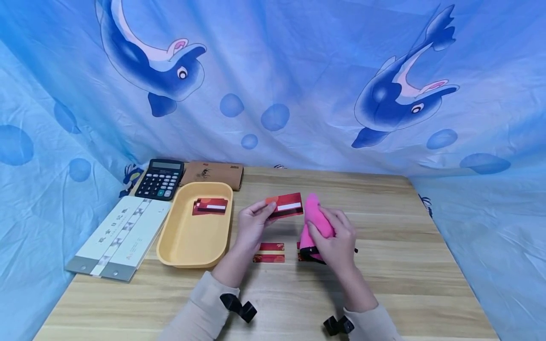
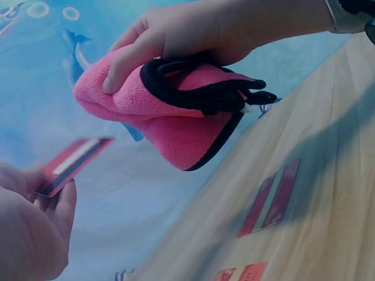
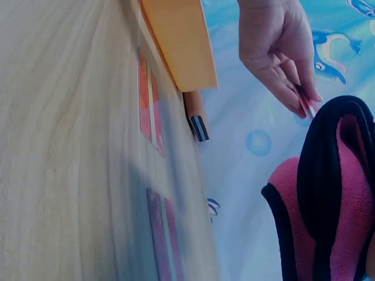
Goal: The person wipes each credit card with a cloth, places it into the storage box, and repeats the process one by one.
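My left hand (image 1: 250, 223) pinches a red card (image 1: 286, 206) with a white strip and a dark band, thumb on its face, raised above the table. Just to its right, my right hand (image 1: 339, 239) grips a bunched pink cloth (image 1: 314, 220) with black edging, also raised. Card and cloth are close together but apart in the left wrist view. Beneath the hands, a red card with a pale stripe (image 1: 268, 258) lies flat on the table. Another such card (image 2: 270, 198) lies beside it, partly hidden by the cloth in the head view.
A yellow tray (image 1: 170, 255) left of the hands holds several red cards (image 1: 210, 206). Behind it are a black calculator (image 1: 159, 180) and a brown leather-like case (image 1: 217, 174). White booklets (image 1: 123, 232) lie at the far left. A blue dolphin curtain (image 1: 273, 85) hangs behind the wooden table (image 1: 401, 265).
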`<action>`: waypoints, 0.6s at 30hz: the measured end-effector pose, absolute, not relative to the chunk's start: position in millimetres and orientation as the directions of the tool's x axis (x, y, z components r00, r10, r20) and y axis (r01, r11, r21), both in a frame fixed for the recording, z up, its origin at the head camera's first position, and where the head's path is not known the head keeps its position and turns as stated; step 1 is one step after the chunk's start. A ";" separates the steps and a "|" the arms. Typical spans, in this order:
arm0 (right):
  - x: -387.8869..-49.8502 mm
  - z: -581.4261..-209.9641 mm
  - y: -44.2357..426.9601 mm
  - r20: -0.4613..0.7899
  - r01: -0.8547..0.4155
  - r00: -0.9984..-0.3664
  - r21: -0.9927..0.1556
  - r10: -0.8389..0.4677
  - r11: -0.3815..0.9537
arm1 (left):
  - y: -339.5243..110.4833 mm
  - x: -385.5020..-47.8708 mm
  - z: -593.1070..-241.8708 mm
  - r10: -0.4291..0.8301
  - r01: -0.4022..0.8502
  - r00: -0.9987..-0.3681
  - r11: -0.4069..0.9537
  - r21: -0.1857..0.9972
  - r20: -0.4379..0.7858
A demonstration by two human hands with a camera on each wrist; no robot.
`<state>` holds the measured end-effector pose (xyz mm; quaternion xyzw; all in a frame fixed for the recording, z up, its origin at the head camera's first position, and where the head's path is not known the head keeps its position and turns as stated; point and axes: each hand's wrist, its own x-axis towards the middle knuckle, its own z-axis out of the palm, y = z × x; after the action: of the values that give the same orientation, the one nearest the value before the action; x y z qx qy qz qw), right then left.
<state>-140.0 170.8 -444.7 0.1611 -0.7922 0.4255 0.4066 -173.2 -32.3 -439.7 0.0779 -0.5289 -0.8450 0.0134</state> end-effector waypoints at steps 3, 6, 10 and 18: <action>-141.2 -441.2 168.1 0.818 -0.627 -0.570 -0.495 0.079 0.601 | -32.2 -172.5 -433.7 -0.096 -0.057 -0.990 -0.401 0.914 -0.104; -143.0 -436.5 164.6 0.840 -0.641 -0.541 -0.453 0.055 0.619 | -31.1 -171.3 -428.9 -0.063 -0.054 -0.995 -0.368 0.928 -0.083; -146.3 -431.5 158.3 0.840 -0.635 -0.542 -0.424 0.018 0.646 | -26.5 -168.1 -424.9 -0.008 -0.038 -0.999 -0.328 0.944 -0.043; -147.9 -428.8 137.7 0.797 -0.574 -0.597 -0.341 -0.095 0.744 | -17.8 -165.7 -425.7 0.065 0.002 -0.998 -0.301 0.954 0.023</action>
<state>-147.9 137.7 -428.8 0.1985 -0.8426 0.2975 0.4027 -165.7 -17.8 -425.7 -0.0287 -0.5910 -0.8059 -0.0195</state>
